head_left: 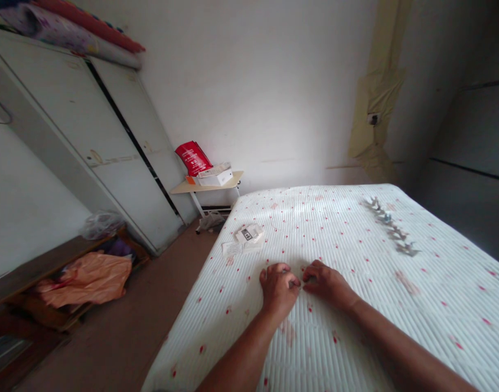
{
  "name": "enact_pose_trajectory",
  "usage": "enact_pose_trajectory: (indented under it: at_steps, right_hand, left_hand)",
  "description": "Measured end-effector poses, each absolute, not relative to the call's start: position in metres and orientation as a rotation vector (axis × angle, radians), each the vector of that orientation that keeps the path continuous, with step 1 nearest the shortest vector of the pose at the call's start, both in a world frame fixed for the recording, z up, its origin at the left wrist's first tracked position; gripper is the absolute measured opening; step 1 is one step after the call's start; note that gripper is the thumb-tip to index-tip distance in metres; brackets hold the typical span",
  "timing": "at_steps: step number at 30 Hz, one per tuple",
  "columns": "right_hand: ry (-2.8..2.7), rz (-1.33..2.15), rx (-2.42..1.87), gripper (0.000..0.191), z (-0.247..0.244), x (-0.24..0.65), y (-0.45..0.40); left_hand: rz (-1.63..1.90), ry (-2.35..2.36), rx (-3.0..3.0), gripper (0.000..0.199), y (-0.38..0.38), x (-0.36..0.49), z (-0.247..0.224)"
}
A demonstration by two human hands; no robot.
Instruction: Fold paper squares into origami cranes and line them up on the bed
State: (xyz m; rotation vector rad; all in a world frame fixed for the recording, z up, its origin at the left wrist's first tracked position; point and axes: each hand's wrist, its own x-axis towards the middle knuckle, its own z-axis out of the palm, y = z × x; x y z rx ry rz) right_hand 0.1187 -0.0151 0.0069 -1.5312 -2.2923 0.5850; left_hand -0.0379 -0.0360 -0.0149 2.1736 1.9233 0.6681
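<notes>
My left hand (279,289) rests over the striped bed cover (327,348), its fingers curled and thumb and forefinger pinched. Facing it, my right hand (328,284) is curled the same way, its fingertips only a small gap from the left ones. Whatever lies between the fingers is hidden or too small to name. Beyond my left hand is a loose pile of printed paper pieces (248,235), one with a dark square. On the right of the bed stands a row of several small folded paper figures (396,233), greyish with bits of blue.
Behind the bed's left corner, a small table (184,188) bears a red bag (193,158) and a white box (217,177). A white cabinet (122,136) stands at the left. An orange plastic bag (90,277) hangs over a low wooden shelf. A wall socket (373,118) is at the back.
</notes>
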Motion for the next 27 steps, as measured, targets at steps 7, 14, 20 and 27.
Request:
enact_pose_trajectory:
  at_steps: [7, 14, 20, 27]
  right_hand:
    - [-2.277, 0.577, -1.536, 0.012, 0.0011, 0.1200, -0.0149]
    - [-2.271, 0.496, -1.574, 0.010, 0.0004, 0.1166, -0.0173]
    - [-2.266, 0.471, -1.626, 0.009, -0.0011, 0.1142, -0.0163]
    - [-2.245, 0.456, -1.683, 0.008, -0.0001, 0.1112, -0.0165]
  left_hand:
    - [0.650, 1.928, 2.144, 0.008, -0.0333, -0.0400, -0.0157]
    - [0.652, 1.920, 2.169, 0.006, -0.0337, -0.0389, -0.0139]
    - [0.648, 1.921, 2.164, 0.007, -0.0347, -0.0384, -0.0107]
    - [0.699, 1.917, 2.140, 0.009, -0.0354, -0.0368, -0.0116]
